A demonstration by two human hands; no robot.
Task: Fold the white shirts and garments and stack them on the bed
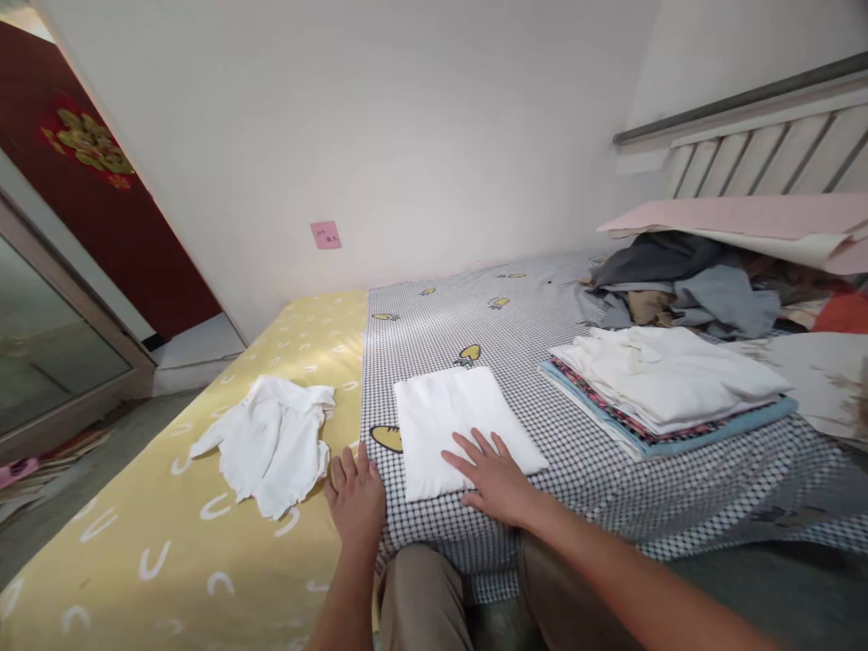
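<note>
A white garment folded into a flat rectangle (454, 416) lies on the checked bed cover in front of me. My right hand (494, 475) rests on its lower right part, fingers spread and palm down. Left of it, my left hand (356, 493) lies flat on the bed near the seam between the yellow and checked cloth, holding nothing. A small white shirt (275, 443), loosely spread and wrinkled, is on the yellow cover just beyond my left fingertips. To the right sits a stack of folded clothes (668, 380), white on top with blue and patterned layers beneath.
A heap of mixed clothes (719, 294) lies at the back right under pink sheets (739, 221). Behind them a radiator (766, 158) is on the wall. The yellow bed cover (122, 551) extends left, and a pink note (325, 235) is on the wall.
</note>
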